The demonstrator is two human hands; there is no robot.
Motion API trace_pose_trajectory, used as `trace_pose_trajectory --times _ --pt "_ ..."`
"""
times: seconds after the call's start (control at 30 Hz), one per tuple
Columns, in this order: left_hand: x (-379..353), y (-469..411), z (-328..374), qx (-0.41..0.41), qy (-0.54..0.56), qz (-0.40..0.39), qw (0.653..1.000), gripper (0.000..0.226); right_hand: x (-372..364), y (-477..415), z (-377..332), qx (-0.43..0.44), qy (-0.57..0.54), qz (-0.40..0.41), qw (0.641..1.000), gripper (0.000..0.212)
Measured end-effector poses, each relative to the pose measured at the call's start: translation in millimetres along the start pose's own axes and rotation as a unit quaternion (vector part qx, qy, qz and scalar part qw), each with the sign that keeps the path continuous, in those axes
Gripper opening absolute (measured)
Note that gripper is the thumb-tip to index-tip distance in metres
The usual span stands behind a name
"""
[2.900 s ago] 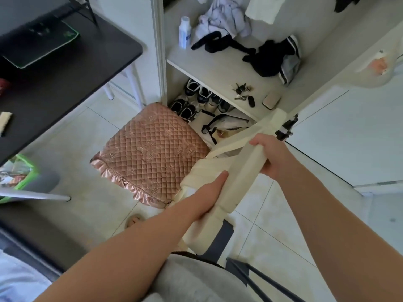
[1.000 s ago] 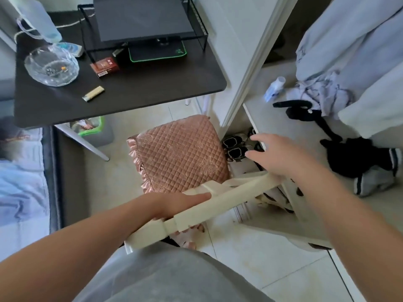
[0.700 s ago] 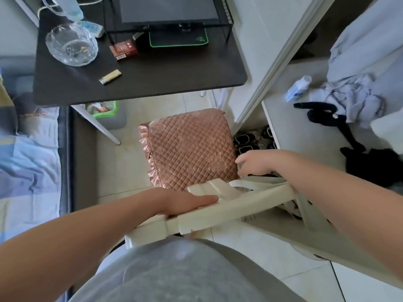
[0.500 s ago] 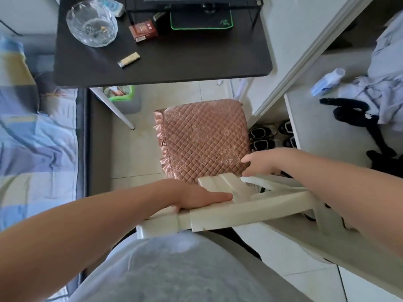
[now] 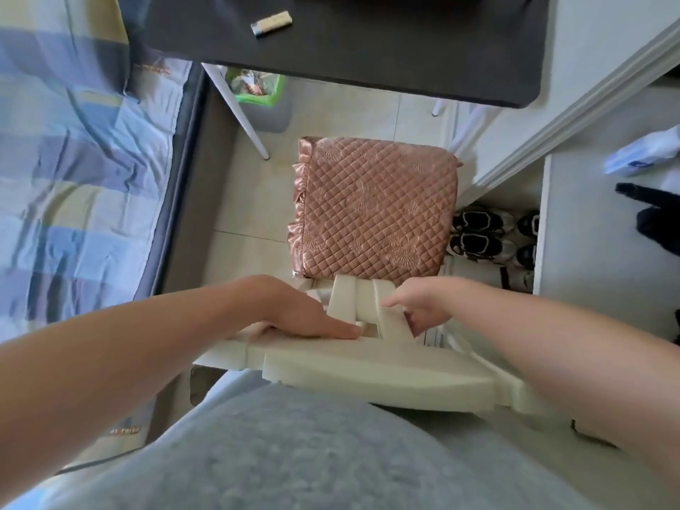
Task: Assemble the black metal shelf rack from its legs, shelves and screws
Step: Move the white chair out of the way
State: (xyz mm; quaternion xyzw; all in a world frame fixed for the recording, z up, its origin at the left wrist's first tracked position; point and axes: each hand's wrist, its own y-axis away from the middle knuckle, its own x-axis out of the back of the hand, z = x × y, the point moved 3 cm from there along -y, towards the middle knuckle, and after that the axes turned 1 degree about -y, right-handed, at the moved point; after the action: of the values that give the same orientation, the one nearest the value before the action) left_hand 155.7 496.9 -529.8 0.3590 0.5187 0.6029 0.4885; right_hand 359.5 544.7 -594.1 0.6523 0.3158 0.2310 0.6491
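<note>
Cream plastic chair (image 5: 368, 366): left hand (image 5: 294, 314) lies flat on top, right hand (image 5: 423, 307) grips it

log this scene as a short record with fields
left hand: flat on top of the cream chair
right hand: grips a slat of the chair
cushion: pink, quilted, just beyond the chair
desk: dark, lighter on it
shoes: right of the cushion
bin: by the desk leg
</note>
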Motion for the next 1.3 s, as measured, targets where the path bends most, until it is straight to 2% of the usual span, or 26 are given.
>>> trace_pose_trajectory --times 0.1,0.23,0.37,0.5,0.6,0.67,0.73,0.87,0.97,1.17,1.3 --pt "-1.9 -0.8 -2.8 0.030 0.039 -0.017 0.999 0.040 -1.6 -7.9 3.3 -0.011 -0.030 -0.006 0.999 0.045" --pt "6.4 -7.7 2.6 0.051 0.052 -0.010 0.997 0.071 -1.6 -14.3 4.8 -0.020 -0.045 -0.001 0.999 0.038" --pt "35.6 -24.2 5.0 0.058 0.207 -0.006 0.977 0.080 -2.1 -19.0 3.7 -0.031 -0.065 0.000 0.997 0.035" --pt "44.1 -50.5 13.6 0.090 0.336 0.017 0.937 0.079 4.0 -19.4 -3.4 -0.040 -0.065 -0.004 0.997 0.039" --pt "37.3 -74.5 12.8 0.112 0.460 0.003 0.881 0.055 8.2 -18.3 -7.2 -0.053 -0.054 -0.015 0.997 0.036" --pt "30.9 -87.7 8.7 0.116 0.538 -0.012 0.835 0.048 9.6 -19.3 -8.6 -0.063 -0.053 -0.015 0.996 0.031" --pt "25.8 -99.6 5.5 0.118 0.561 -0.004 0.819 0.042 9.4 -21.1 -8.7 -0.077 -0.056 -0.012 0.995 0.027" --pt "18.9 -112.8 9.8 0.124 0.521 0.057 0.843 0.029 8.1 -26.9 -7.3 -0.077 -0.050 0.001 0.996 0.024" --pt "19.6 -112.4 14.4 0.128 0.475 0.074 0.868 0.030 6.6 -28.1 -4.7 -0.063 -0.041 0.015 0.997 0.018" --pt "36.9 -98.9 25.8 0.122 0.514 0.083 0.845 0.024 22.3 -24.4 -11.6 -0.034 -0.035 0.030 0.998 0.017" --pt "64.5 -88.8 28.8 0.093 0.507 0.122 0.848 0.025 36.7 -18.5 -35.4 0.006 -0.035 0.051 0.998 0.017"
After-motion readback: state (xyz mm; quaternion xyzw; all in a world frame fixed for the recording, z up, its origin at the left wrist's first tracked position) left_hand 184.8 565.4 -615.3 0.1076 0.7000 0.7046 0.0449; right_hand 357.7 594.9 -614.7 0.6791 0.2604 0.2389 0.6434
